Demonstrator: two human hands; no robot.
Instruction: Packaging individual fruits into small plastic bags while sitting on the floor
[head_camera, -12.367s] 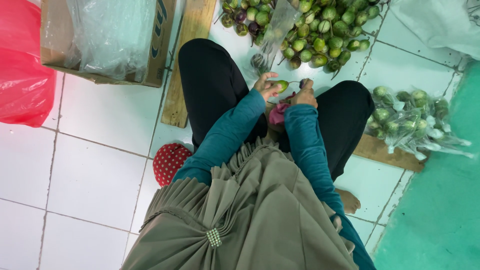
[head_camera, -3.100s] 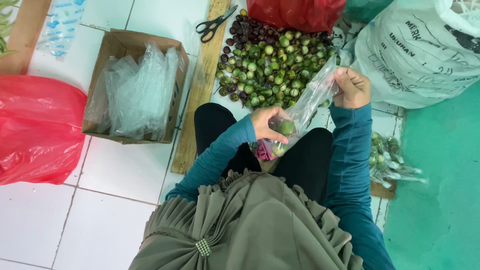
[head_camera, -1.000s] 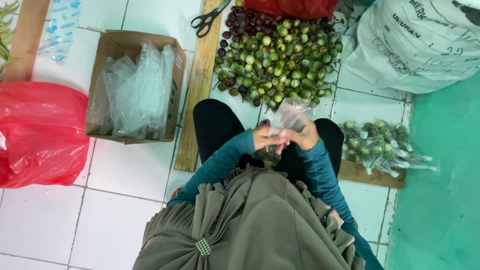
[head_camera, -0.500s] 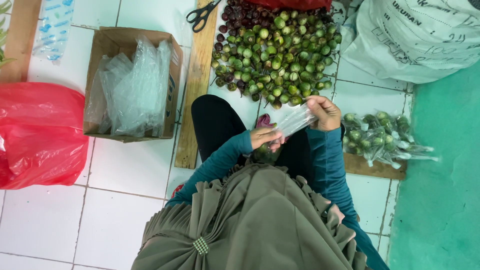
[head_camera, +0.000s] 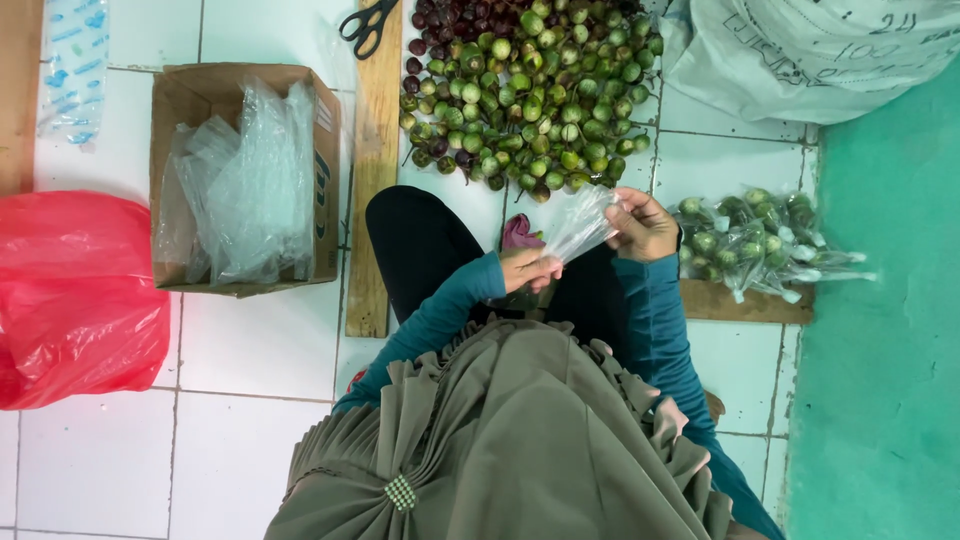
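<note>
Both hands pinch one clear plastic bag (head_camera: 580, 222) over my lap: left hand (head_camera: 530, 268) grips its low end, right hand (head_camera: 643, 225) its top. Green round fruits (head_camera: 530, 95) lie piled on the floor just ahead of me.

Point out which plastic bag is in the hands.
The clear bag stretched between the left hand and right hand. The cardboard box's bags and the filled bags on the right lie untouched.

Thin glossy clear plastic bag (head_camera: 580, 222), brown matt cardboard box (head_camera: 190, 95), rough wood plank (head_camera: 372, 180), smooth white tiles (head_camera: 255, 345).
</note>
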